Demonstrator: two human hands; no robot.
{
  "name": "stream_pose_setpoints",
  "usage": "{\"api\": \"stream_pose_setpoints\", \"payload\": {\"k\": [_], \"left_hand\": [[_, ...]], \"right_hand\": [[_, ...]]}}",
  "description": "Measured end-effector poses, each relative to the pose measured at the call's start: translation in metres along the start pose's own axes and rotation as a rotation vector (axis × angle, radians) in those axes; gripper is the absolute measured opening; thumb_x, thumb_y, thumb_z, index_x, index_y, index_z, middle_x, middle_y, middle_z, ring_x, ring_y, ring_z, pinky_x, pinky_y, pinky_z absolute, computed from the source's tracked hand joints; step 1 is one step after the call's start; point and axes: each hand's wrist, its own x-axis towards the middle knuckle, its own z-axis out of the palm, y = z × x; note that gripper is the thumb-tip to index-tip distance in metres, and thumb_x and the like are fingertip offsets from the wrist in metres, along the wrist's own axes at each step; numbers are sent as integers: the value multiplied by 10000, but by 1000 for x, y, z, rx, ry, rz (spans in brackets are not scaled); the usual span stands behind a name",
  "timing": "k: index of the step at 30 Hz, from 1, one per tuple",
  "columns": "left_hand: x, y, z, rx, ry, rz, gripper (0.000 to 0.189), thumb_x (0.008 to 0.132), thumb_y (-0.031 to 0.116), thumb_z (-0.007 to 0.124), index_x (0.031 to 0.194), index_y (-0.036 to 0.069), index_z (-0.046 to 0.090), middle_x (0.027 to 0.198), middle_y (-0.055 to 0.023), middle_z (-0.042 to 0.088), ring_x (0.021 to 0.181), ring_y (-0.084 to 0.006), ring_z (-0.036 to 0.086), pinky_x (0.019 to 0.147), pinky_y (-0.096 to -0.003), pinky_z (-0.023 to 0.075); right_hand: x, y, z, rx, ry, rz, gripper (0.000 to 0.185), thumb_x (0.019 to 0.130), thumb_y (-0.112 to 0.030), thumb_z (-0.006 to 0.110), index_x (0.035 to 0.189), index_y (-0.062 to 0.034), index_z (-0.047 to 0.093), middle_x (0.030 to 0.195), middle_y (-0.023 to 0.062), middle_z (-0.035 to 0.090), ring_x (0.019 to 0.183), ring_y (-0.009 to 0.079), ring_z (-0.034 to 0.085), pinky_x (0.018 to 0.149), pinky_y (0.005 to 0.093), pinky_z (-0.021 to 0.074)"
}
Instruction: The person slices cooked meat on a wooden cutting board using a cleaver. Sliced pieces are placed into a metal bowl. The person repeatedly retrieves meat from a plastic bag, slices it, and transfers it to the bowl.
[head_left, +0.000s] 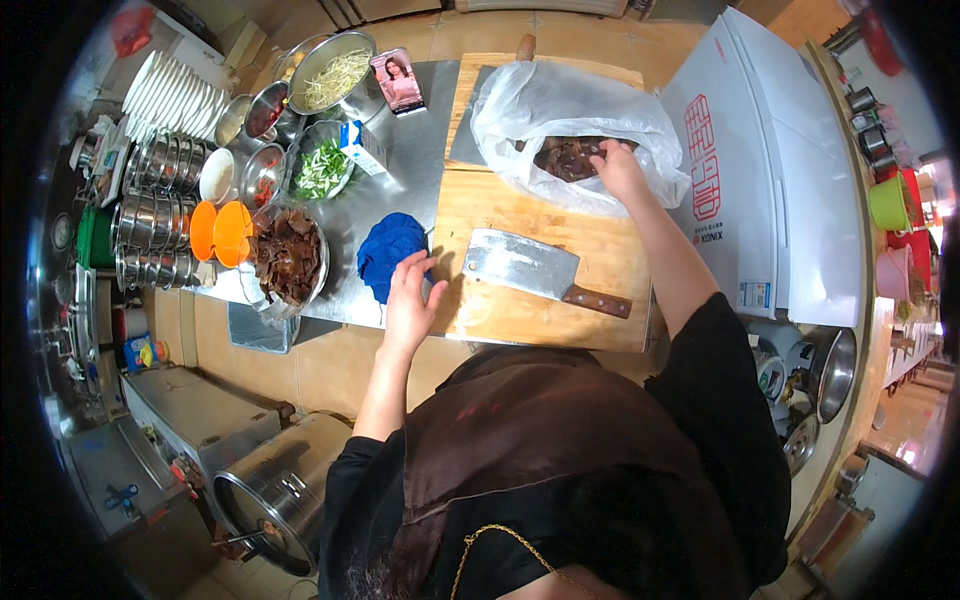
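Note:
My right hand (621, 166) reaches into the mouth of a white plastic bag (559, 94), its fingers on dark brown meat-like pieces (571, 157); whether they grip a piece cannot be told. The bag lies on the far part of a wooden cutting board (480, 315). Nearer to me on the board lies a cleaver (525, 264), its wooden handle to the right. My left hand (414, 296) hovers with spread fingers at the board's left edge, beside a crumpled blue cloth (391, 251). Left of the cloth, a bowl holds sliced dark brown food (287, 255).
On the steel table (341, 289) stand a bowl of chopped greens (324, 169), a pot of bean sprouts (337, 79), a carton (364, 148), a phone (397, 82), orange bowls (231, 234), stacked steel bowls (154, 225) and white plates (176, 94). A white refrigerator (802, 172) stands to the right.

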Motion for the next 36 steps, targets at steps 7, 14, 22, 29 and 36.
{"api": "stream_pose_setpoints", "payload": {"k": [7,14,22,29,36], "left_hand": [[-19,-1,4,-34,-93,-139,360,812,98,693,1142,25,571,1236,-170,553,1138,-349,540,953,-392,453],[-19,-4,9,-53,-162,-122,318,831,120,679,1126,41,588,1230,-148,558,1115,-344,555,935,-393,467],[-11,9,13,-108,-195,-78,321,833,120,682,1133,49,591,1246,-139,548,1138,-334,546,947,-379,461],[2,23,20,-174,-228,-32,314,834,161,684,1116,51,598,1236,-141,555,1114,-347,557,930,-390,472],[33,54,27,-339,-181,44,385,860,178,689,1202,51,567,1178,-150,571,1088,-303,584,932,-342,464]], "right_hand": [[37,15,24,317,-266,269,313,837,-210,694,1055,11,658,1036,175,689,998,288,648,890,362,481],[59,12,-43,662,-255,199,232,847,-96,646,1054,2,680,926,73,704,844,166,622,803,313,473],[17,5,-73,721,-216,207,200,877,-45,582,1069,-36,635,890,8,594,783,96,550,729,238,469],[-18,1,-94,1373,-330,183,168,856,25,496,984,-36,586,975,42,569,902,129,549,817,268,462],[-47,-33,-113,1449,-413,20,123,845,10,526,939,-67,543,1023,17,542,827,121,506,758,243,426]]}}
